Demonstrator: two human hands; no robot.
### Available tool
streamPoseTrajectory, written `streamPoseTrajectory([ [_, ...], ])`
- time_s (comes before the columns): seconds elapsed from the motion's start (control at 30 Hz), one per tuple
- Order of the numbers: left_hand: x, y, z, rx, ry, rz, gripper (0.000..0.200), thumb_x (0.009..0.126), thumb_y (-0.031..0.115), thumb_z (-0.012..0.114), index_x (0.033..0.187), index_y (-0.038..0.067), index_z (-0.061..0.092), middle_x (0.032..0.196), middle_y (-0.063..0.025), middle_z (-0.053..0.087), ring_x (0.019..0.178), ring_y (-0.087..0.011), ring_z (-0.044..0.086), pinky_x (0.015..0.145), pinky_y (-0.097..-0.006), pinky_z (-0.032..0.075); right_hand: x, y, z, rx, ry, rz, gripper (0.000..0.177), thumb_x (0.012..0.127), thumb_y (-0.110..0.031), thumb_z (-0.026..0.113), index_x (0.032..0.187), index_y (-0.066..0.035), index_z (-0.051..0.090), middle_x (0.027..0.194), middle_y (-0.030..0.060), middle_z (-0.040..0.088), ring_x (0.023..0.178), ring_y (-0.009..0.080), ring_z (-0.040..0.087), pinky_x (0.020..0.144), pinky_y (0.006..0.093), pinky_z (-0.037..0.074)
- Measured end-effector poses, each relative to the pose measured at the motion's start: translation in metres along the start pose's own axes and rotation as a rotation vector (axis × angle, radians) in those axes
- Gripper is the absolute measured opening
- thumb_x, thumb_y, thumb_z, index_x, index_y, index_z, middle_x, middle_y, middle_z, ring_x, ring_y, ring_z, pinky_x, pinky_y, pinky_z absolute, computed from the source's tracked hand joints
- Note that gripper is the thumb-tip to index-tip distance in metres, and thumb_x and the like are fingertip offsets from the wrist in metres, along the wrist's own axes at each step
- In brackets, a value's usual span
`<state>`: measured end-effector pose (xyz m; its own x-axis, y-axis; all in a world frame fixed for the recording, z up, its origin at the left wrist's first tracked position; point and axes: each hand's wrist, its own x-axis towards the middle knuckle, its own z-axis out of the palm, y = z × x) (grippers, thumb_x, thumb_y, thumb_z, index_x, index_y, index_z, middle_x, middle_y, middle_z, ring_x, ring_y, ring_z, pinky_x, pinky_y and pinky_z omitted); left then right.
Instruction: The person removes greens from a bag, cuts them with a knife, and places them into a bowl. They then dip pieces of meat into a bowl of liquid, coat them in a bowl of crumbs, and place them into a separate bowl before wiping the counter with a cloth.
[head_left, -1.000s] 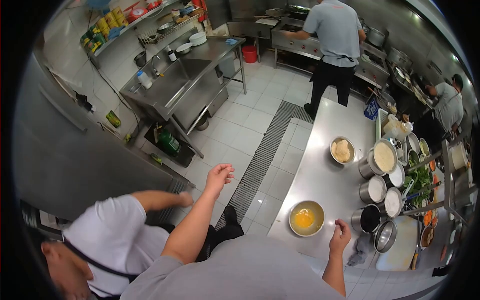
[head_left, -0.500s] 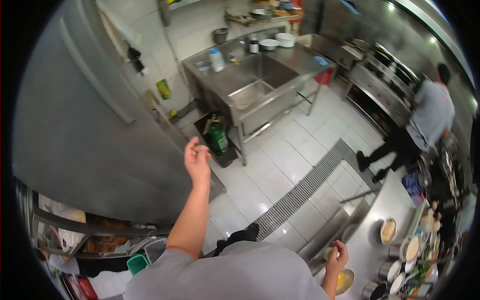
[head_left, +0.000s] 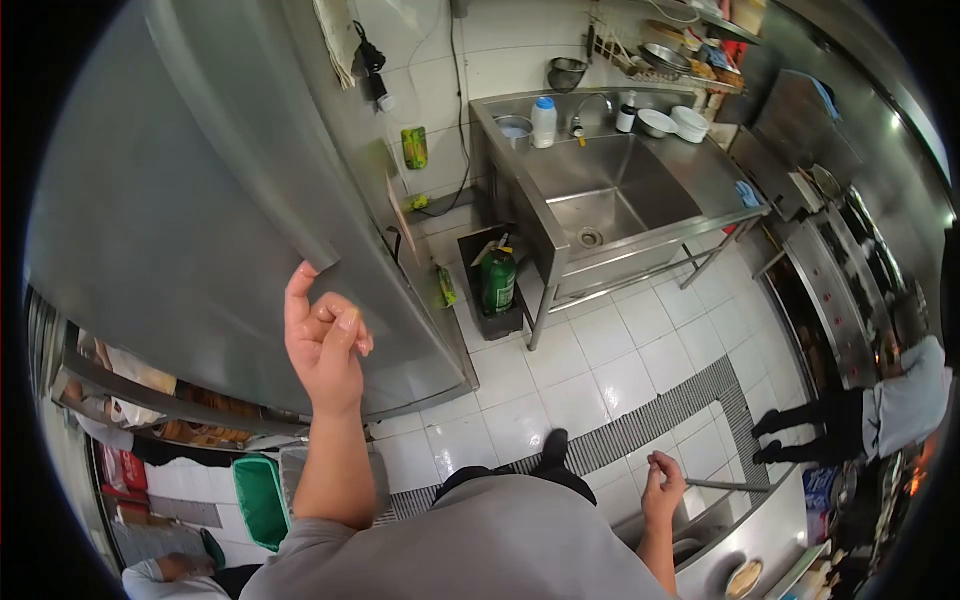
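Note:
My left hand [head_left: 328, 345] is raised at the tall steel cabinet door [head_left: 190, 210]. Its index finger points up and touches the lower end of the long door handle [head_left: 255, 180]; the other fingers are loosely bent, with nothing visible in them. The skin looks wet. My right hand [head_left: 661, 488] hangs low on the right, beside the steel worktable [head_left: 765, 530]. Its fingers are slightly curled and I see nothing in them. A bowl with pale contents [head_left: 743, 578] sits on that worktable, below and right of the hand.
Ahead stands a steel sink [head_left: 610, 190] with bottles and white bowls along its back. Below its left side is a green container [head_left: 497, 280]. A floor grate [head_left: 640, 410] crosses the tiles. A co-worker [head_left: 905, 400] stands at the stove. A green bin [head_left: 260, 500] is behind left.
My view has turned left, towards the steel cabinet. My left hand has reached the handle's lower end. The right hand has moved away from the egg bowl on the worktable.

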<state>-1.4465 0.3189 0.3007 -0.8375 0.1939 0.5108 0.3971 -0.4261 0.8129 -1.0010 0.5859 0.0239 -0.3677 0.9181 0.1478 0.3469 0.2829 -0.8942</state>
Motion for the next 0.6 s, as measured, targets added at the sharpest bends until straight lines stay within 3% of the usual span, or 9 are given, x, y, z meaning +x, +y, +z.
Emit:
streamPoseTrajectory([
  [0.23, -0.012, 0.004, -0.001, 0.059, 0.118, 0.071, 0.064, 0.092, -0.002, 0.070, 0.151, 0.000, 0.044, 0.081, -0.0015, 0.056, 0.060, -0.0079, 0.050, 0.053, -0.0234, 0.047, 0.138, -0.019, 0.074, 0.067, -0.385, -0.179, 0.017, 0.098, 0.001, 0.067, 0.112, 0.002, 0.076, 0.105, 0.0162, 0.079, 0.100, 0.0262, 0.076, 0.092, 0.0366, 0.059],
  [0.43, -0.105, 0.050, -0.030, 0.298, 0.287, 0.265, 0.056, 0.095, 0.025, 0.080, 0.137, -0.002, 0.055, 0.080, -0.0042, 0.056, 0.061, -0.0109, 0.050, 0.054, -0.0240, 0.045, 0.250, -0.053, 0.153, 0.087, -0.762, -0.386, 0.016, 0.097, -0.001, 0.068, 0.111, 0.000, 0.077, 0.103, 0.0148, 0.080, 0.095, 0.0249, 0.076, 0.088, 0.0358, 0.060],
  [0.47, -0.126, 0.061, -0.042, 0.303, 0.249, 0.325, 0.051, 0.099, 0.025, 0.076, 0.137, -0.002, 0.055, 0.086, -0.0052, 0.056, 0.066, -0.0120, 0.050, 0.058, -0.0252, 0.047, 0.263, -0.056, 0.170, 0.060, -0.810, -0.412, 0.016, 0.100, -0.001, 0.068, 0.113, 0.000, 0.077, 0.104, 0.0110, 0.080, 0.094, 0.0174, 0.075, 0.085, 0.0312, 0.059],
  [0.5, -0.147, 0.071, -0.051, 0.308, 0.209, 0.383, 0.047, 0.102, 0.025, 0.072, 0.136, -0.002, 0.054, 0.092, -0.0061, 0.057, 0.071, -0.0131, 0.051, 0.063, -0.0263, 0.049, 0.269, -0.065, 0.187, 0.068, -0.849, -0.421, 0.016, 0.100, -0.001, 0.068, 0.113, 0.000, 0.077, 0.104, 0.0110, 0.080, 0.094, 0.0174, 0.075, 0.085, 0.0312, 0.059],
  [0.53, -0.166, 0.084, -0.050, 0.246, 0.214, 0.415, 0.045, 0.106, 0.027, 0.068, 0.137, -0.003, 0.055, 0.106, -0.0113, 0.066, 0.086, -0.0175, 0.064, 0.074, -0.0295, 0.058, 0.272, -0.077, 0.205, 0.075, -0.880, -0.407, 0.016, 0.097, 0.000, 0.069, 0.112, -0.001, 0.077, 0.104, 0.0118, 0.080, 0.094, 0.0201, 0.076, 0.085, 0.0326, 0.059],
  [0.57, -0.194, 0.091, -0.069, 0.243, 0.241, 0.511, 0.051, 0.109, 0.029, 0.064, 0.146, -0.003, 0.052, 0.136, -0.0200, 0.069, 0.119, -0.0283, 0.070, 0.097, -0.0406, 0.062, 0.273, -0.089, 0.223, 0.083, -0.910, -0.397, 0.017, 0.095, 0.000, 0.071, 0.111, -0.002, 0.077, 0.103, 0.0125, 0.080, 0.093, 0.0228, 0.076, 0.084, 0.0341, 0.060],
  [0.6, -0.213, 0.099, -0.088, 0.167, 0.153, 0.462, 0.066, 0.109, 0.039, 0.061, 0.158, 0.000, 0.040, 0.154, -0.0193, 0.055, 0.136, -0.0325, 0.059, 0.113, -0.0486, 0.050, 0.269, -0.099, 0.243, 0.152, -0.956, -0.475, 0.018, 0.095, 0.000, 0.071, 0.112, -0.003, 0.077, 0.105, 0.0121, 0.080, 0.093, 0.0222, 0.076, 0.084, 0.0342, 0.060],
])
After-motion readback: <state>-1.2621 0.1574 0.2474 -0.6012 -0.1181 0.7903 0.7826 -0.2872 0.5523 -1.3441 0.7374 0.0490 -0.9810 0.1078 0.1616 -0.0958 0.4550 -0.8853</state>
